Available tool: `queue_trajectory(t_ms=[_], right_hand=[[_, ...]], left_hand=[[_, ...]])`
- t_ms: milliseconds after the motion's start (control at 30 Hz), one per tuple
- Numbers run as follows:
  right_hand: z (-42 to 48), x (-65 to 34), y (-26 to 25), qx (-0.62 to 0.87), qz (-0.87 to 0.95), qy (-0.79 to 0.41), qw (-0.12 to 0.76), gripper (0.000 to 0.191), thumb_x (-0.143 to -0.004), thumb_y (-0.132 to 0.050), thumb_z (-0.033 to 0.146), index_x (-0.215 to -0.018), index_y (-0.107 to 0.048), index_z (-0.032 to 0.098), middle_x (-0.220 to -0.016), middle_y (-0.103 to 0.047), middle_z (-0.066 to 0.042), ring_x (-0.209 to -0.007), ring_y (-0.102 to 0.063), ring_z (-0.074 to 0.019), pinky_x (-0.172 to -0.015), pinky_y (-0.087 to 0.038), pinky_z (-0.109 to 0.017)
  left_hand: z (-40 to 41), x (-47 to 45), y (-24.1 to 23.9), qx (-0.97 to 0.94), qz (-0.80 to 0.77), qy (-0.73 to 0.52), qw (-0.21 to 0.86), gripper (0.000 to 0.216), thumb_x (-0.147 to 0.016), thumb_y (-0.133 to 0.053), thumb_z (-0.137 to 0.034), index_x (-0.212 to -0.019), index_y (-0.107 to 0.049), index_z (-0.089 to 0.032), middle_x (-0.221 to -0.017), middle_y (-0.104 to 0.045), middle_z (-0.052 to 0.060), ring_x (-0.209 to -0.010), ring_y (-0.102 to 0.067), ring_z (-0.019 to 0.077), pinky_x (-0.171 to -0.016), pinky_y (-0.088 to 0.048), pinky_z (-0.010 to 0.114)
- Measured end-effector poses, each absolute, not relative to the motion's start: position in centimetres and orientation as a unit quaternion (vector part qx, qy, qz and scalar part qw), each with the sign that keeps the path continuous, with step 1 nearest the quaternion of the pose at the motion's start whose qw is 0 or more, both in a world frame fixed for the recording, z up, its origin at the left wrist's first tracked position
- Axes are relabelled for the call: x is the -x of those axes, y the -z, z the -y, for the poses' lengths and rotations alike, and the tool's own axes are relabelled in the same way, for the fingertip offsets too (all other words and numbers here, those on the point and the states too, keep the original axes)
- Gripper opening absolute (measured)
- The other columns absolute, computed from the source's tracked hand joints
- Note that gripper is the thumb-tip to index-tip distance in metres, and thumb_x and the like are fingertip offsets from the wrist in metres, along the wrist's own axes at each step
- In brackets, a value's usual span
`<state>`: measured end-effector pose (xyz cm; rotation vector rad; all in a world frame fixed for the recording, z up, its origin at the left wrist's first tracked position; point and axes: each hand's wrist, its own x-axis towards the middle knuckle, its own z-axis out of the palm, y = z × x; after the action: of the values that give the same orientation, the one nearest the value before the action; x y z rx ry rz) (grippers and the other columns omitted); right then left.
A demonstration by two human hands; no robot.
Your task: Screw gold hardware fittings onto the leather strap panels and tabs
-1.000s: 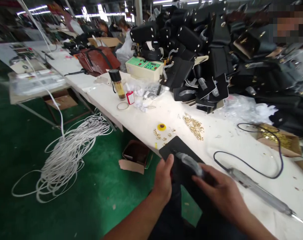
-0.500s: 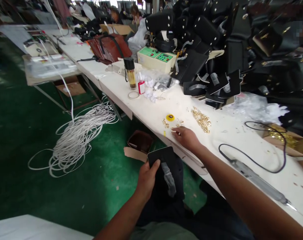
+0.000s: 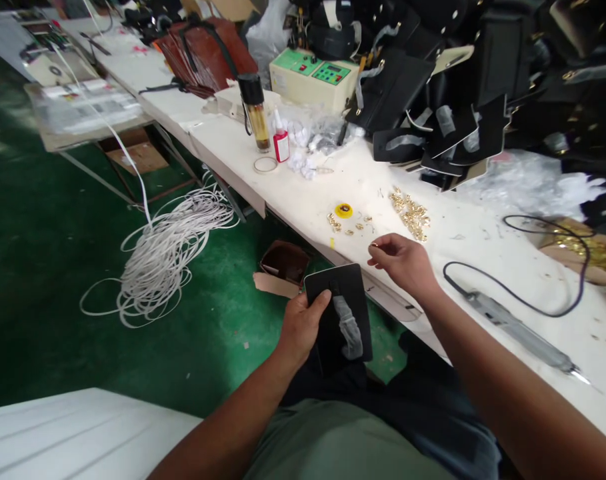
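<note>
My left hand [image 3: 303,327] grips the left edge of a flat black leather panel [image 3: 353,287], thumb on top. A handle wrapped in clear plastic [image 3: 349,327] runs down the panel's face. Just over the table edge, my right hand [image 3: 405,261] pinches a small gold metal fitting [image 3: 375,245] between thumb and fingertips; its exact shape is too small to make out. Several loose gold fittings [image 3: 335,223] lie near a small round yellow container [image 3: 343,211]. A larger heap of gold hardware [image 3: 410,213] is farther right on the white table [image 3: 303,213].
An electric screwdriver [image 3: 520,330] with a looped black cord lies at the right. Behind are a red-labelled bottle [image 3: 281,143], a drink flask [image 3: 255,113], a green-topped control box [image 3: 313,77] and piled black bags [image 3: 393,87]. Coiled white cord [image 3: 167,253] covers part of the floor.
My right hand has lifted off the loose fittings and drawn back to the right with a small gold fitting. The panel has come up slightly in my left hand, and the view has tilted down.
</note>
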<state>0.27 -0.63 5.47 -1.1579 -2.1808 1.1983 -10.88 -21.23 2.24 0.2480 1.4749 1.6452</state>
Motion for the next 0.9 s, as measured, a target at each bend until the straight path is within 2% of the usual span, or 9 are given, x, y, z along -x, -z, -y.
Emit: queue_trajectory(t_ms=[100, 233, 367, 667, 900], right_hand=[[5.3, -2.4, -6.6, 0.395, 0.688, -0.538, 0.284, 0.024, -0.089, -0.074, 0.043, -0.096, -0.070, 0.021, -0.080, -0.075, -0.003, -0.070, -0.071, -0.0182, -0.066, -0.054, -0.030], [10.4, -3.8, -6.7, 0.326, 0.749, -0.461, 0.346, 0.008, -0.092, -0.073, 0.031, -0.091, -0.075, 0.024, -0.089, -0.073, -0.001, -0.076, -0.066, -0.0147, -0.068, -0.052, -0.027], [11.8, -4.7, -6.1, 0.323, 0.771, -0.386, 0.391, 0.004, -0.094, -0.071, 0.025, -0.091, -0.074, 0.025, -0.088, -0.072, 0.000, -0.077, -0.065, -0.0142, -0.071, -0.052, -0.028], [12.3, -8.5, -7.6, 0.315, 0.805, -0.279, 0.419, 0.005, -0.095, -0.068, 0.022, -0.093, -0.072, 0.025, -0.086, -0.075, -0.002, -0.075, -0.069, -0.0159, -0.068, -0.057, -0.030], [12.2, -11.0, -7.7, 0.313, 0.815, -0.261, 0.412, 0.007, -0.096, -0.066, 0.022, -0.094, -0.073, 0.024, -0.086, -0.076, -0.003, -0.076, -0.071, -0.0168, -0.068, -0.057, -0.031]], left_hand=[[21.2, 10.5, -2.9, -0.124, -0.617, -0.649, 0.427, 0.034, -0.083, -0.079, -0.046, -0.099, -0.081, -0.016, -0.095, -0.082, 0.006, -0.084, -0.073, 0.0216, -0.077, -0.056, 0.029], [21.1, 9.6, -4.5, -0.192, -0.660, -0.606, 0.400, 0.032, -0.087, -0.075, -0.044, -0.099, -0.081, -0.015, -0.093, -0.081, 0.005, -0.081, -0.072, 0.0213, -0.074, -0.055, 0.028], [21.1, 8.2, -6.2, -0.269, -0.688, -0.570, 0.358, 0.029, -0.090, -0.071, -0.040, -0.101, -0.081, -0.015, -0.093, -0.082, 0.004, -0.084, -0.073, 0.0227, -0.076, -0.056, 0.029], [21.1, 5.0, -8.2, -0.416, -0.705, -0.523, 0.236, 0.016, -0.092, -0.068, -0.029, -0.097, -0.080, -0.019, -0.086, -0.079, 0.002, -0.078, -0.071, 0.0187, -0.076, -0.055, 0.027], [20.7, 3.8, -8.0, -0.521, -0.667, -0.496, 0.195, 0.017, -0.097, -0.063, -0.024, -0.104, -0.078, -0.021, -0.095, -0.080, 0.004, -0.087, -0.073, 0.0181, -0.085, -0.056, 0.027]])
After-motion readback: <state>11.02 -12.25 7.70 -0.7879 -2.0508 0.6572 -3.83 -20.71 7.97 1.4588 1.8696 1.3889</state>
